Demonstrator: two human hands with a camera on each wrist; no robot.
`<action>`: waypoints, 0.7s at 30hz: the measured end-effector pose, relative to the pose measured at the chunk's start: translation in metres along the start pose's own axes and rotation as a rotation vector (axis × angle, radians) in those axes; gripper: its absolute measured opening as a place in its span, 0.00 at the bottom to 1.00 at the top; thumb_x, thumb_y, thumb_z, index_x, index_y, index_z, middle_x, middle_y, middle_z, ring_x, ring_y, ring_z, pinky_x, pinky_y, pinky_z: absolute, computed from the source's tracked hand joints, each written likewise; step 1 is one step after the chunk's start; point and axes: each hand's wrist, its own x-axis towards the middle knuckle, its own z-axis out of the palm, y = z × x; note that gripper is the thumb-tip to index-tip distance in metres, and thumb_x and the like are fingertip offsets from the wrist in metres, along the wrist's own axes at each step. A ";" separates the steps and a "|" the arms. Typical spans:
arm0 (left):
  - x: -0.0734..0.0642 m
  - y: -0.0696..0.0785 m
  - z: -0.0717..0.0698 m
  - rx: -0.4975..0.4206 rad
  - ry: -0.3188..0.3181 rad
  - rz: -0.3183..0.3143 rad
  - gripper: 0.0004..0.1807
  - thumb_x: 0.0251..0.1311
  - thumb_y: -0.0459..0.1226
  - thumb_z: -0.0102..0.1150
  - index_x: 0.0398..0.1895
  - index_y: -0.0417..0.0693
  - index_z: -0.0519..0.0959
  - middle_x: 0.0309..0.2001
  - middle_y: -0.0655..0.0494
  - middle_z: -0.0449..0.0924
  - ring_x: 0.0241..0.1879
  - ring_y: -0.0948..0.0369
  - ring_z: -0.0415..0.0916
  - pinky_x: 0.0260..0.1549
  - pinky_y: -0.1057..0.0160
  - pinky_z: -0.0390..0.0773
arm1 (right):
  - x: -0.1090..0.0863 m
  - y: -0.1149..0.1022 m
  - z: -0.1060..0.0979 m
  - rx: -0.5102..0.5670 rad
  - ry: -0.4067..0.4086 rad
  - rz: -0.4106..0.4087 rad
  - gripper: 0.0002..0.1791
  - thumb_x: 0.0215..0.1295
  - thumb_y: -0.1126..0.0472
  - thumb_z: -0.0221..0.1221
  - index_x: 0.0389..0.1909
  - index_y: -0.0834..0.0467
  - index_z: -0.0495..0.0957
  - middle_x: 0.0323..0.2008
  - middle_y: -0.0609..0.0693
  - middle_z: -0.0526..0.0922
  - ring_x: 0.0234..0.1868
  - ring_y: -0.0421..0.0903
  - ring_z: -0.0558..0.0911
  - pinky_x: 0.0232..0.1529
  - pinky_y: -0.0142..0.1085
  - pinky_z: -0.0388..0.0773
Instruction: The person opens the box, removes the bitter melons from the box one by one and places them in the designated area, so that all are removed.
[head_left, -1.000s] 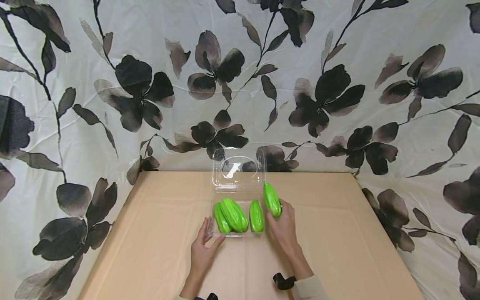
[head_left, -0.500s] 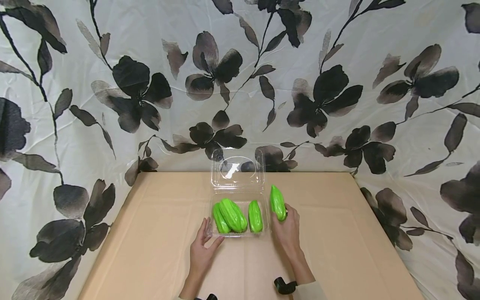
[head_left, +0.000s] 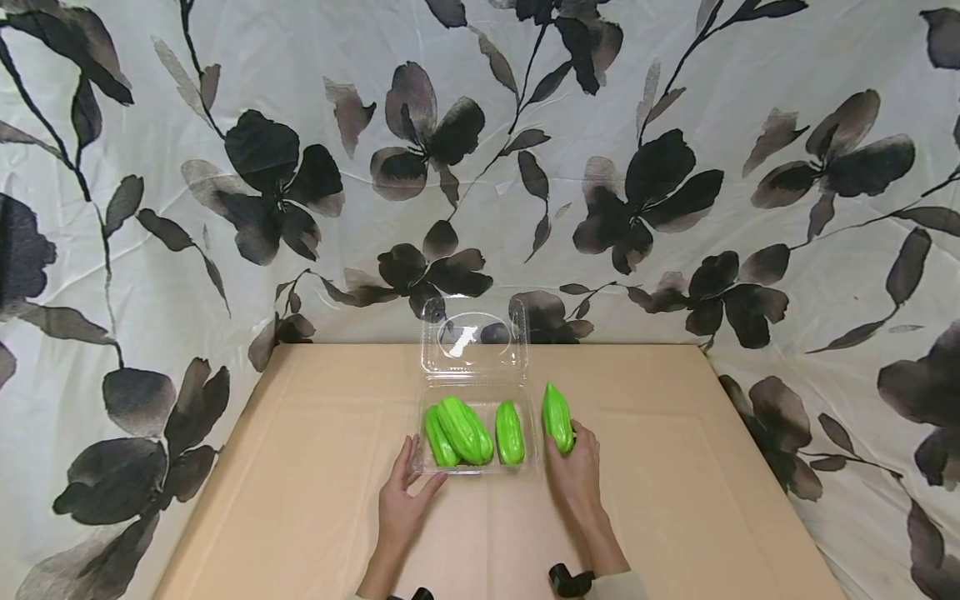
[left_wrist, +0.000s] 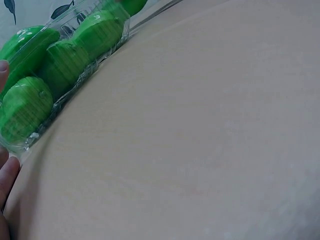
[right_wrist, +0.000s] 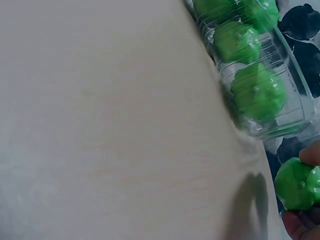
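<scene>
A clear plastic clamshell container (head_left: 477, 472) sits on the table with its lid raised at the back. Several green, ridged bitter melons lie in it: a large one (head_left: 467, 429) leans over others on the left, and one (head_left: 510, 432) lies by itself on the right. My left hand (head_left: 402, 504) holds the container's front left corner, thumb at the front, fingers along the side. To the right of the container, my right hand (head_left: 576, 471) grips another bitter melon (head_left: 557, 417) by its near end, pointed tip away from me. In the right wrist view this melon (right_wrist: 297, 185) hangs above its shadow.
The table (head_left: 315, 467) has a tan cover. Behind it hangs a white cloth (head_left: 525, 208) with dark flowers. The raised lid (head_left: 476, 342) stands at the table's back edge.
My right hand has carried its bitter melon rightward, away from the container's right edge, and then a little toward me. The left hand stays at the container's corner.
</scene>
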 end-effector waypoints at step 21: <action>0.000 -0.001 0.001 0.007 0.005 0.022 0.50 0.53 0.47 0.76 0.77 0.48 0.60 0.73 0.56 0.68 0.68 0.54 0.72 0.59 0.65 0.82 | -0.007 0.012 0.009 0.009 -0.018 -0.019 0.32 0.68 0.55 0.63 0.65 0.71 0.68 0.55 0.66 0.76 0.52 0.58 0.77 0.48 0.49 0.82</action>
